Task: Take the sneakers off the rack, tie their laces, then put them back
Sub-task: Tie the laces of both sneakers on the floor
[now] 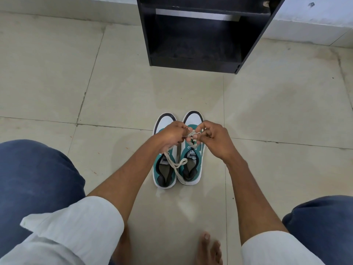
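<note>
Both hands, left (171, 135) and right (214, 139), pinching the right sneaker's (192, 150) lace (193, 134). Soft, limp cord, likely slippery; best held near the knot.

Teal-and-white sneakers (191, 169), black rack (200, 35)

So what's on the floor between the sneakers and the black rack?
Nothing. The head view shows only bare floor tiles between the sneakers and the rack.
</note>
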